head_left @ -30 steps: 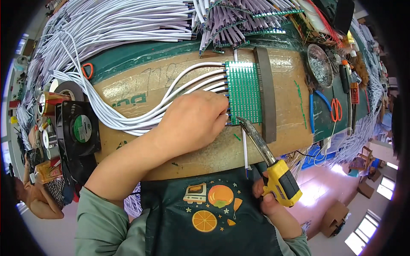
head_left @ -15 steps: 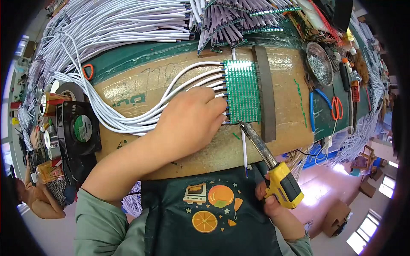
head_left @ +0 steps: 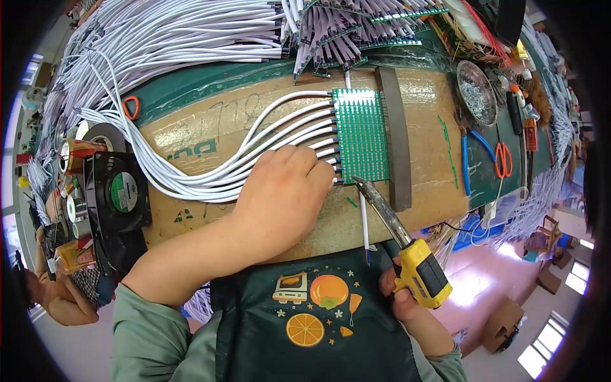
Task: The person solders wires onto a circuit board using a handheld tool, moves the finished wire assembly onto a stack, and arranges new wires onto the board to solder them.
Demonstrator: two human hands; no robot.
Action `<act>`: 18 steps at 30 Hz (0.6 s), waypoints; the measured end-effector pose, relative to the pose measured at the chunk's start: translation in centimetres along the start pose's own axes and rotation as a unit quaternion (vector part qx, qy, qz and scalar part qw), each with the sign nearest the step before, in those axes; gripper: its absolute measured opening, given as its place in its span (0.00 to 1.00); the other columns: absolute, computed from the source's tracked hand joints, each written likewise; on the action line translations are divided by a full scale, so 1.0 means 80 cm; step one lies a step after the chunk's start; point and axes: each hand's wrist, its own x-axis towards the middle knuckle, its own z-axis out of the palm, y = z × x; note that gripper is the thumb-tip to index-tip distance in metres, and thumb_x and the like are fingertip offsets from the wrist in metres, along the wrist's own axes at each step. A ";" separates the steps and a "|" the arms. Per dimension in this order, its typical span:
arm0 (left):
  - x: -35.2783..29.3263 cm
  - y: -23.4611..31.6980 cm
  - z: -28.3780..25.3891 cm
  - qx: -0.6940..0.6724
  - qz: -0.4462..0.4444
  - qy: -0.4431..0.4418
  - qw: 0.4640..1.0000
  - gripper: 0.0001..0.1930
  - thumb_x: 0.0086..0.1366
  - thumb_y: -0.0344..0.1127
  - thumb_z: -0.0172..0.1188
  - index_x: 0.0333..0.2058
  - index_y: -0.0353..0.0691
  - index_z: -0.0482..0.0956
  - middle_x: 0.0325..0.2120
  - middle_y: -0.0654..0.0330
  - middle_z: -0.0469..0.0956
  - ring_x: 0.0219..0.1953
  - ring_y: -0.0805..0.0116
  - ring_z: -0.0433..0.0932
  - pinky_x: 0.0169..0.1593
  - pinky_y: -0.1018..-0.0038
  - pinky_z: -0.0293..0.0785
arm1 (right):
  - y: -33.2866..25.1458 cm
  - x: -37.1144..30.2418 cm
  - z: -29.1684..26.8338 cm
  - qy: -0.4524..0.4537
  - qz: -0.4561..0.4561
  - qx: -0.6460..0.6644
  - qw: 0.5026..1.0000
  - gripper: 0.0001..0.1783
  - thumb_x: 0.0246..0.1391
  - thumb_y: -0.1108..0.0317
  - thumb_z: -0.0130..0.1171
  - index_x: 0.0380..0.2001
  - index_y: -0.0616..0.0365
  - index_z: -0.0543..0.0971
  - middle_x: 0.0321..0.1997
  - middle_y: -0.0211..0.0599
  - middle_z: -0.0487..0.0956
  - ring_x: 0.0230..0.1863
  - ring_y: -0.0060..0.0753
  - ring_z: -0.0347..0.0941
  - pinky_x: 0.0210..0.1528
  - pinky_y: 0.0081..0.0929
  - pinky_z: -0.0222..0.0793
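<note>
A green circuit board (head_left: 361,137) lies on brown cardboard, with several white cables (head_left: 280,117) meeting its left edge. My left hand (head_left: 283,191) is closed at the board's lower left corner, pinching the end of a white cable; the fingertips are partly hidden. In my right hand (head_left: 401,294) is a yellow and black soldering gun (head_left: 422,275). Its dark tip (head_left: 358,182) rests at the board's lower edge, close to my left fingertips. A single white cable (head_left: 365,223) sticks out from below the board toward me.
A dark bar (head_left: 394,140) borders the board's right side. Farther right are blue-handled pliers (head_left: 466,162), orange scissors (head_left: 503,160) and a metal bowl (head_left: 476,94) of bits. A black fan (head_left: 118,191) stands left. Cable bundles (head_left: 191,28) and wired boards fill the back.
My left hand has shifted slightly down and left, uncovering more of the cable ends at the board. The soldering gun's tip has moved a little up and left.
</note>
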 end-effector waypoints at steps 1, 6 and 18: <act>0.000 0.002 -0.005 0.010 -0.002 -0.020 1.000 0.06 0.56 0.32 0.64 0.30 0.39 0.76 0.28 0.56 0.73 0.34 0.54 0.74 0.39 0.61 0.69 | 0.000 -0.001 -0.001 -0.001 0.000 0.000 1.000 0.41 0.50 0.43 0.69 0.60 0.53 0.65 0.27 0.26 0.67 0.25 0.23 0.62 0.26 0.23 0.59; 0.001 0.002 -0.001 -0.014 -0.012 -0.012 1.000 0.05 0.59 0.32 0.62 0.31 0.39 0.76 0.27 0.55 0.74 0.33 0.52 0.75 0.40 0.59 0.69 | -0.001 0.003 0.004 -0.005 -0.008 -0.013 1.000 0.40 0.50 0.45 0.70 0.59 0.53 0.66 0.28 0.26 0.68 0.26 0.23 0.63 0.28 0.24 0.59; 0.008 -0.001 0.004 -0.071 -0.062 -0.015 0.995 0.08 0.57 0.33 0.61 0.23 0.37 0.76 0.19 0.53 0.77 0.25 0.50 0.77 0.32 0.58 0.72 | 0.013 -0.001 -0.004 -0.045 -0.022 0.055 0.997 0.28 0.58 0.60 0.64 0.57 0.59 0.69 0.36 0.25 0.72 0.36 0.19 0.67 0.41 0.19 0.65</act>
